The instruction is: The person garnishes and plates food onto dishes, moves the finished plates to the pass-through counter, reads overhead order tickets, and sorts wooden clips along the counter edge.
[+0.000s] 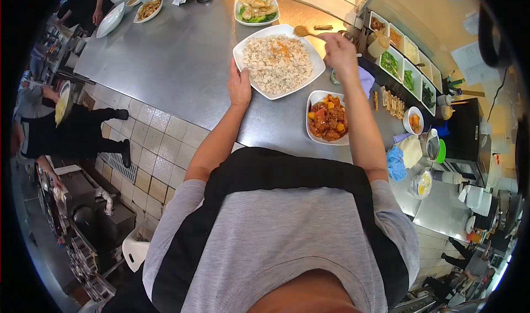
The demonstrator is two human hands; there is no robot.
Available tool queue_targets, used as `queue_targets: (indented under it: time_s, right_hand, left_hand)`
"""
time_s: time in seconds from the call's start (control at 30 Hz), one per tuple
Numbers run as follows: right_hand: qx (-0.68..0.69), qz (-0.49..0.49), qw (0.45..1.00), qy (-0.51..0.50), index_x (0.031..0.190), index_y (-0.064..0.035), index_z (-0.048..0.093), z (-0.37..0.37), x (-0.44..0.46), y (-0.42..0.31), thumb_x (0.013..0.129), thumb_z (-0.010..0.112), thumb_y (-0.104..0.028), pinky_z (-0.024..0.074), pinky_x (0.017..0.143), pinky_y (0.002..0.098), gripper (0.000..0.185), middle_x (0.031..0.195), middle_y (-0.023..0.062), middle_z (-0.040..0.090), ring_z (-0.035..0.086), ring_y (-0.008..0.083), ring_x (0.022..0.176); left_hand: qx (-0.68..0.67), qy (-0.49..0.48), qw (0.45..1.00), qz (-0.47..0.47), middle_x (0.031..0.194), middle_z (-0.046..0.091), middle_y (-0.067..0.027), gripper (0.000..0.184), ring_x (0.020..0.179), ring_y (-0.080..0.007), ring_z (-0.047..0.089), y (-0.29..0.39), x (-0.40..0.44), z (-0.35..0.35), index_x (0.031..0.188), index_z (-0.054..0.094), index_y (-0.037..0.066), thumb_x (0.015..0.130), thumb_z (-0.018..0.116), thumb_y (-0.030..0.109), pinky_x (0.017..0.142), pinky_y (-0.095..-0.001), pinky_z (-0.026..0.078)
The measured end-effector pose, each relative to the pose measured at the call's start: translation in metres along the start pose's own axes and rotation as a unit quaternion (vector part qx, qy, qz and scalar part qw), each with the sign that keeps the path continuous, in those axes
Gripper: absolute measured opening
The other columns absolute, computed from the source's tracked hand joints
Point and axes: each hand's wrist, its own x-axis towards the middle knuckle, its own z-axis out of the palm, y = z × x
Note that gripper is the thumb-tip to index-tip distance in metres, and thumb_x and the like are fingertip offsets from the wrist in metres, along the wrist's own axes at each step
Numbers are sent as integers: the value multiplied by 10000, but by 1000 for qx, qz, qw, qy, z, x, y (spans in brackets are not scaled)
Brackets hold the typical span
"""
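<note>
A white square plate (pixel 318 64) heaped with fried rice (pixel 276 67) lies on the steel counter. Some orange shreds (pixel 280 50) rest on top of the rice. My left hand (pixel 240 85) grips the plate's left edge, thumb on the rim. Beyond the plate's upper right, my right hand (pixel 339 52) is closed around the handle of a small spoon (pixel 301 31), whose brown-filled bowl hangs over the plate's back rim. Near my right forearm stands a white bowl of saucy red chunks (pixel 328 118). Behind the plate is a bowl of greens and pale pieces (pixel 256 10).
Topping trays (pixel 391 62) line the right side beside a squeeze bottle (pixel 377 46). A small bowl (pixel 413 121), clothespins (pixel 392 103) and cloths (pixel 409 150) lie nearer. Two plates (pixel 148 9) sit at the far left. A co-worker (pixel 72 128) stands left, holding a pan.
</note>
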Motion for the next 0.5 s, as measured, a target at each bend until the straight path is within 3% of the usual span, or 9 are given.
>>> queue_targets:
  time_s: [0.07,0.17,0.27,0.37,0.43,0.5]
  right_hand:
    - [-142,-89,986,-12,1033,-39,636,19,2,9,946,497,-157,395,472,260,203,636,43,558,513,121,515]
    - [-182,-178,966,39,1044,-67,637,44,3,-3,935,511,-169,489,640,337,196,748,119,633,632,238,697]
    - [-322,-231,918,-11,1027,-94,651,60,6,-1,917,535,-182,498,729,412,183,854,155,637,630,340,809]
    - [-366,-256,893,-52,1023,-100,654,50,-2,-16,906,550,-183,500,709,422,177,896,152,625,622,348,808]
    - [-349,-263,898,-41,1027,-114,658,15,6,-27,901,554,-182,505,706,417,177,902,157,637,630,341,813]
    - [-336,-240,909,53,1007,-93,662,-40,21,-41,893,538,-183,510,715,441,191,935,187,643,625,369,837]
  left_hand:
    - [6,5,1000,10,1210,568,-243,603,1086,-389,565,-2,2,0,1426,299,61,882,456,267,926,-412,423]
    - [2,2,1000,6,1217,562,-246,605,1085,-389,566,-1,1,0,1426,298,60,881,457,268,926,-411,423]
    - [-15,-10,1000,-12,1236,546,-253,608,1106,-388,555,8,-1,-4,1427,296,56,881,461,265,939,-403,418]
    - [-28,-8,999,-13,1282,514,-248,603,1159,-360,525,10,-3,-5,1424,295,29,887,472,240,977,-381,394]
    - [-62,-11,998,4,1327,488,-225,584,1199,-312,500,-3,-1,-1,1416,306,-1,897,482,201,1008,-361,367]
    - [-90,-17,996,11,1355,472,-203,559,1217,-274,483,-12,2,4,1406,315,-28,908,480,166,1024,-347,350]
